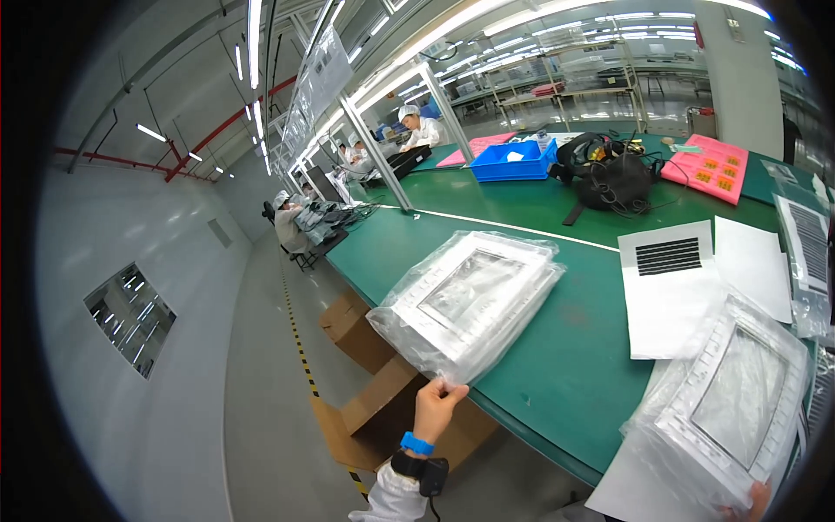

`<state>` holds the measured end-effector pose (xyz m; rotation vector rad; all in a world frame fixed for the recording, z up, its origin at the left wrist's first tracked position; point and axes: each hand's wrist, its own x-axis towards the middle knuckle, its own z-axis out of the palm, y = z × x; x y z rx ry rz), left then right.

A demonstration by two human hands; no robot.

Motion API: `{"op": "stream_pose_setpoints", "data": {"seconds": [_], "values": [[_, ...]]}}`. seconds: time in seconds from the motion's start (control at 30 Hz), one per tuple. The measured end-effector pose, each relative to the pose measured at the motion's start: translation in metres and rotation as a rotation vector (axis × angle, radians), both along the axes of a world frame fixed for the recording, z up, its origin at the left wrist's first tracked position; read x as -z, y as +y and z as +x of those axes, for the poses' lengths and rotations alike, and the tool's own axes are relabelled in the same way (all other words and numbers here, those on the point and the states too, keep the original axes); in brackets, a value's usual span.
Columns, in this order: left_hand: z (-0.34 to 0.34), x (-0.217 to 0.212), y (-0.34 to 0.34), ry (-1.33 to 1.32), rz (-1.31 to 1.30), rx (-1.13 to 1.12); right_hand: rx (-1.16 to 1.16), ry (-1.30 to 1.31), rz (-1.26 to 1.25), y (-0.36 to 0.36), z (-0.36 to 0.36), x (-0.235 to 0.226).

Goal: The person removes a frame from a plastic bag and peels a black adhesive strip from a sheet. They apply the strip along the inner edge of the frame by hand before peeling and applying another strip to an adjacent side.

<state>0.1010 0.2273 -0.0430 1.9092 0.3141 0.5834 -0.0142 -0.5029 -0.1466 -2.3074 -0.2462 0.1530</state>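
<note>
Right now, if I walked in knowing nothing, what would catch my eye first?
Probably the green table, with a stack of white frames in clear bags hanging over its near edge, pinched at the corner by the left hand. At lower right, the right hand, only its fingertips in view, is at the edge of a second bagged frame. Farther back sit a blue bin and a pink tray.

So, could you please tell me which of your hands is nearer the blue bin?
Left. The left hand grips a bagged frame below the blue bin; the right hand is at the far lower right corner.
</note>
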Motion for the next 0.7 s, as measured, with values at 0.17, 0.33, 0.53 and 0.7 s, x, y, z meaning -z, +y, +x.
{"op": "stream_pose_setpoints", "data": {"seconds": [0.17,0.33,0.53,0.7], "values": [[-0.027,-0.002,-0.064,0.021,0.086,-0.027,0.164,-0.067,-0.263,0.029,-0.008,0.011],[-0.052,-0.036,-0.092,0.251,0.343,0.074,0.930,0.468,1.000,0.107,0.012,-0.072],[-0.070,-0.102,-0.085,-0.059,0.803,-0.177,0.312,-0.086,0.394,0.040,-0.016,0.030],[-0.012,-0.073,-0.083,-0.118,0.954,0.133,0.167,-0.353,0.473,0.032,-0.027,0.056]]}}
